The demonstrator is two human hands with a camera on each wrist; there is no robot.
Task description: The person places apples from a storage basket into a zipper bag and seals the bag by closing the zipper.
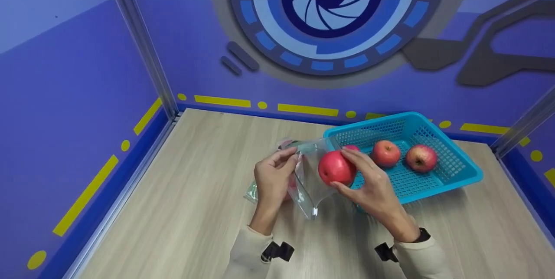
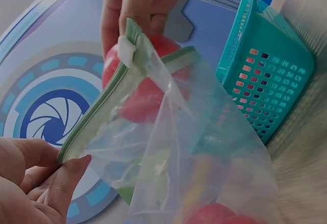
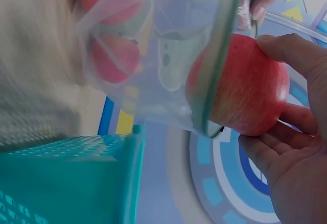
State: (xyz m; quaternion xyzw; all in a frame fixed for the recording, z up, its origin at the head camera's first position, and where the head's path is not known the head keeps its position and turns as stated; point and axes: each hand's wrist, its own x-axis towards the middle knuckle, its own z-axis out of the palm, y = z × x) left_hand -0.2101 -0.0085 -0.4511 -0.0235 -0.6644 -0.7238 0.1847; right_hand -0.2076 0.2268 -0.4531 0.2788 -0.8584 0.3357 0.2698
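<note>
My left hand (image 1: 274,175) pinches the rim of a clear slider zip bag (image 1: 310,196) between thumb and fingers. The bag's mouth hangs apart, with a white slider (image 1: 315,212) at its near end. A red apple (image 1: 336,169) is gripped by my right hand (image 1: 373,185), thumb on one side and fingers on the other. In the right wrist view, the held apple (image 3: 250,89) is partly within the bag's green-edged mouth. More red apples (image 3: 115,58) show through the plastic; whether they lie in this bag or behind it, I cannot tell.
A blue-green perforated basket (image 1: 459,164) stands at the right, holding one apple (image 1: 386,154), another apple (image 1: 421,158) and a third partly hidden by my right hand. Beyond my left hand lies plastic packaging (image 1: 251,192) with green on it. Printed wall panels (image 1: 195,53) border the wooden table (image 1: 173,192).
</note>
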